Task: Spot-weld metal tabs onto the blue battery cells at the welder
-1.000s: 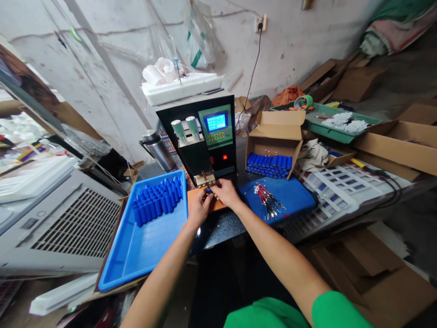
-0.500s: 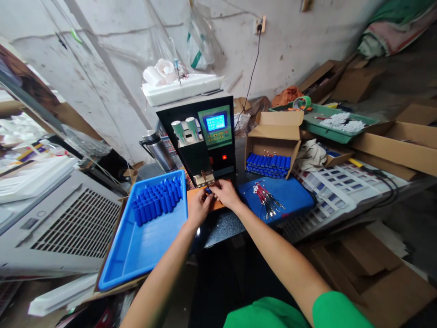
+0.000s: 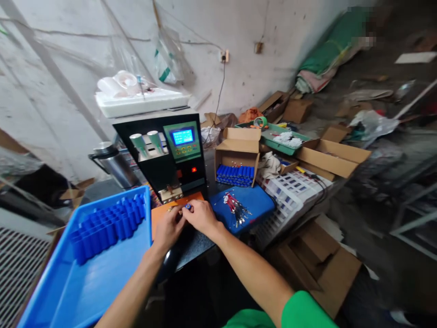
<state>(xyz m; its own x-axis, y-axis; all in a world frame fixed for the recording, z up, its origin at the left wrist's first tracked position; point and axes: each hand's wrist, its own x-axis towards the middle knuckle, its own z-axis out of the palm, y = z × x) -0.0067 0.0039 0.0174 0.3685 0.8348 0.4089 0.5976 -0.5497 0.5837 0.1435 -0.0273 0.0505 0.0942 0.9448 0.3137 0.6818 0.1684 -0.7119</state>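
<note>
In the head view a blue battery cell shows end-on between the fingers of my right hand, which is closed around it. My left hand is right beside it with thumb and fingers pinched together; what lies in that pinch is hidden. Both hands are over the orange board, in front of the black spot welder with its lit blue screen. The welder's electrode tips are just behind my left fingers, apart from the cell.
Left stands a blue tray with rows of blue cells. On the right, a blue pad bears red and black wire leads. Behind it is a cardboard box of wired cells. A steel jug stands beside the welder.
My hands have drawn back from the electrode tips toward me, bringing the cell along. The camera has turned right, so the scene has shifted left.
</note>
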